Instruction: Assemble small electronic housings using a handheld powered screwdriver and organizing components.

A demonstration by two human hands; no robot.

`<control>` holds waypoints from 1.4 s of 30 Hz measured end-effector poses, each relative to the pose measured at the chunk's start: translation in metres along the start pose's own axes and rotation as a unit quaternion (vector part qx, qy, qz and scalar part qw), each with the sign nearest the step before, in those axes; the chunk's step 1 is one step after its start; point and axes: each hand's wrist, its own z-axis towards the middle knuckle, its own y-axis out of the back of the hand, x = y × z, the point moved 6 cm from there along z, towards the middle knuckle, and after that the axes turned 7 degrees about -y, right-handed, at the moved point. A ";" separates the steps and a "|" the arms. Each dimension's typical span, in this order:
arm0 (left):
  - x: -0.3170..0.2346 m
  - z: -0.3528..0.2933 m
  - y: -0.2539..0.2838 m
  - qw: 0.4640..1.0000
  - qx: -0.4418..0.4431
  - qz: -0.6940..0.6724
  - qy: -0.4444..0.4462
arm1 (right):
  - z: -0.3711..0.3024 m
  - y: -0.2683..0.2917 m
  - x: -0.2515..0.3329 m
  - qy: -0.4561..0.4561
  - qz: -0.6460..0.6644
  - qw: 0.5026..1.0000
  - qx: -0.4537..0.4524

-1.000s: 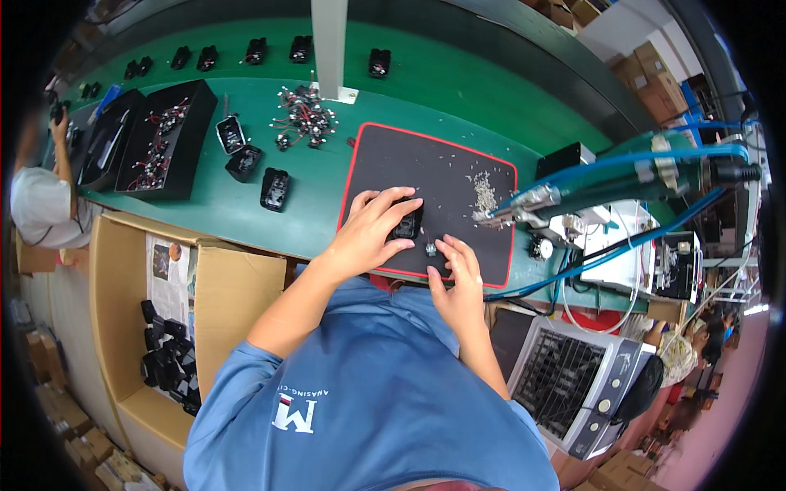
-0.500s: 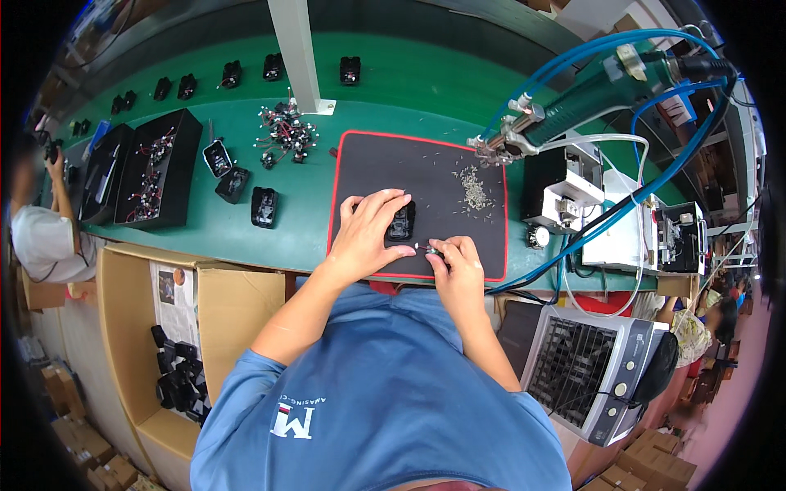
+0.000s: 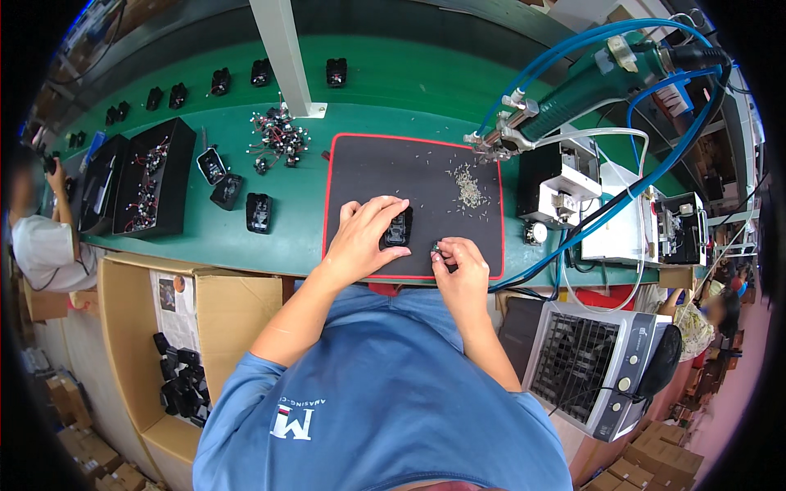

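A black plastic housing lies on the dark mat with a red edge. My left hand curves around its left side, fingers over the top and thumb at the near edge. Just right of it, my right hand pinches a small dark part with a bit of green between thumb and index finger. Its exact kind is too small to tell. Beyond my right hand, a loose pile of small silvery pins or screws is spread on the mat.
Red-and-black wired parts are heaped left of the mat, near black housings and a black bin. A green pneumatic tool with blue hoses hangs at right. An open cardboard box stands below left; another person works far left.
My right hand has turned the small part slightly; the white tip visible between the hands before no longer shows. The left hand stays on the housing. The whole view has shifted a little.
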 end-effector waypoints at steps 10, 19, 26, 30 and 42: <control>-0.007 -0.001 0.000 0.999 0.007 -0.003 -0.047 | -0.003 -0.003 0.049 0.133 0.041 0.990 -0.006; -0.008 -0.001 0.003 0.999 0.000 -0.016 -0.045 | 0.001 -0.023 0.057 0.202 -0.054 0.978 -0.010; -0.007 -0.001 0.000 0.998 -0.012 -0.027 -0.055 | 0.007 -0.026 0.057 0.157 -0.069 0.985 -0.005; -0.005 -0.002 -0.003 0.998 -0.012 -0.025 -0.061 | 0.012 -0.028 0.057 0.057 -0.130 0.989 0.042; -0.006 0.001 0.004 0.996 -0.033 -0.067 -0.048 | 0.087 0.109 0.112 0.238 0.066 0.932 -0.264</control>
